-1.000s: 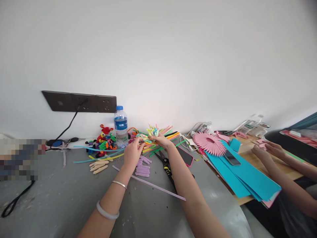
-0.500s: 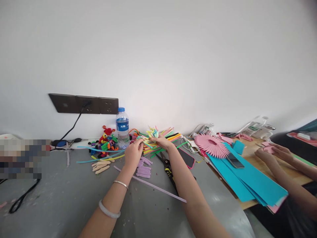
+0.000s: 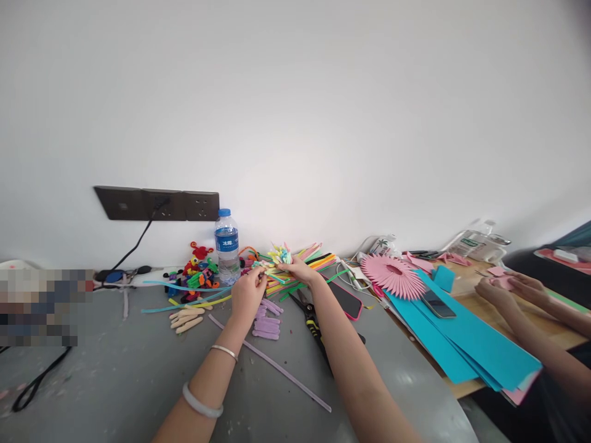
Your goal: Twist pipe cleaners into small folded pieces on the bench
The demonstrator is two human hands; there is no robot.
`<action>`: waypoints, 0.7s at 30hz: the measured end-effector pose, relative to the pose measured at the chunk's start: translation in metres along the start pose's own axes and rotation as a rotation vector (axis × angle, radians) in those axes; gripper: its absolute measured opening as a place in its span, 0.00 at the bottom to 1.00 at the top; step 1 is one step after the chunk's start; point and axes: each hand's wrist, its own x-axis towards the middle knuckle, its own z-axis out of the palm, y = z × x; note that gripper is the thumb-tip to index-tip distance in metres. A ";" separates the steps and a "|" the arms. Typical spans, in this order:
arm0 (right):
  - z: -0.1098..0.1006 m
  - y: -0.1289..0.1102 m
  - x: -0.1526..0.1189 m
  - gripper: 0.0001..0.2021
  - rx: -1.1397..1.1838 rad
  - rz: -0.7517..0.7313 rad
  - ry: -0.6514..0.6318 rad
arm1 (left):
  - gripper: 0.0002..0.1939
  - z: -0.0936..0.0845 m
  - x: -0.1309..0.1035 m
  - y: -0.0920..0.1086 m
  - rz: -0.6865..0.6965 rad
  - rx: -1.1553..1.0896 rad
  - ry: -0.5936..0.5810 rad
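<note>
The right hand [image 3: 299,271] is closed on a pastel bunch [image 3: 280,253] of fuzzy pieces, held close to the wall over a colourful pile of fuzzy sticks [image 3: 323,263]. The left hand [image 3: 248,294] is just beside it, thumb and fingers drawn together at the bunch's left side; whether they grip a piece is too small to tell. Nearer the person, short purple pieces [image 3: 266,328], a long lilac stick [image 3: 287,375] and black-and-yellow cutters [image 3: 313,328] lie on the grey tabletop [image 3: 115,381]. A water bottle [image 3: 227,245] stands upright to the left. At far right, a co-worker's hands [image 3: 526,290] hold pink paper.
</note>
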 end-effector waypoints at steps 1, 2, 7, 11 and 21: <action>0.000 0.000 0.000 0.21 0.000 -0.002 0.001 | 0.11 0.001 0.000 0.000 -0.002 -0.003 0.005; -0.001 0.001 0.000 0.21 -0.001 -0.005 0.004 | 0.10 0.001 -0.001 -0.001 -0.002 -0.007 0.011; -0.004 0.006 0.001 0.19 0.000 -0.034 0.050 | 0.10 0.000 -0.004 -0.004 0.007 -0.037 0.055; -0.005 0.008 0.002 0.19 -0.008 -0.055 0.081 | 0.13 -0.011 -0.002 -0.010 0.045 -0.102 0.145; 0.002 -0.001 0.000 0.20 -0.180 -0.086 0.106 | 0.11 -0.044 0.011 -0.032 -0.068 -0.831 0.380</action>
